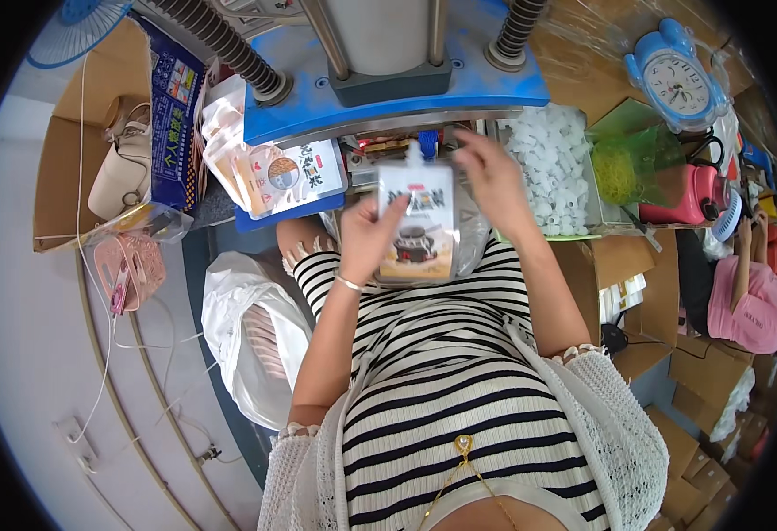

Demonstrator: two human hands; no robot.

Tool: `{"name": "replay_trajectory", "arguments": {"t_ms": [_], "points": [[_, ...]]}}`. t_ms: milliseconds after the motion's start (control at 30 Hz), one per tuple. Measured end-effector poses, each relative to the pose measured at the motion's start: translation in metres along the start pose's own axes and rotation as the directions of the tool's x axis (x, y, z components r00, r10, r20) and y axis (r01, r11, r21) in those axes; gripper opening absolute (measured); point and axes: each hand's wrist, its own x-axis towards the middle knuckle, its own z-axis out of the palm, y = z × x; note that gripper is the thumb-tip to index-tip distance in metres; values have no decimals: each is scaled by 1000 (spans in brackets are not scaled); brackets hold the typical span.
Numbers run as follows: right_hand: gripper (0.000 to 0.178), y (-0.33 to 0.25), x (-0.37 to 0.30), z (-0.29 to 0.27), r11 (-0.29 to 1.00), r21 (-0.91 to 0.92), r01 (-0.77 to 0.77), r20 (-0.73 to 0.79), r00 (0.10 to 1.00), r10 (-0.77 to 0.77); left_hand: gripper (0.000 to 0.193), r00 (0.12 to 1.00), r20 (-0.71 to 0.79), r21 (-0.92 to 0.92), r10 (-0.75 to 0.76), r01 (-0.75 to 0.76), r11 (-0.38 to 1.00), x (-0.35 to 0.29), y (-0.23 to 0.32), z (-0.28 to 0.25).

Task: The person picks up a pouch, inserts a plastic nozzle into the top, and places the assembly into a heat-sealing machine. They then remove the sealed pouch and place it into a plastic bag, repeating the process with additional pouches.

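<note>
My left hand (369, 237) grips a printed spout pouch (428, 217) by its left side, thumb across the front. The pouch stands upright over my lap, its white spout (415, 155) pointing at the press. My right hand (497, 181) is raised to the right of the pouch, apart from it. Its fingers reach left near the press edge, slightly blurred, and nothing shows in them. More flat printed pouches (269, 181) lie fanned in a stack at the left on a blue tray (296, 212). At the right, a bin holds many small white plastic pieces (548, 168).
A blue press (397, 106) with a metal column spans the far side. At left are a cardboard box (57, 208) with a cream bag (123, 181), and a white plastic bag (238, 354). A blue alarm clock (676, 80) and a person in pink (742, 301) are at right.
</note>
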Motion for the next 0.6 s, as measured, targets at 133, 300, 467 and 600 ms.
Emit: {"name": "replay_trajectory", "arguments": {"t_ms": [133,300,467,600], "points": [[23,8,11,-34,951,-309,27,-301,945,-124,29,1000,-22,-105,-18,16,994,38,6,-6],[18,17,11,-45,614,-785,-84,-46,996,77,36,986,14,487,166,-152,860,36,16,-23],[14,4,12,-44,817,-571,-76,-255,963,-89,36,629,-35,986,777,-107,131,11,40,-47],[13,-7,21,-46,972,-175,-154,-229,967,112,30,719,-77,955,691,-147,259,-10,29,-72]]}}
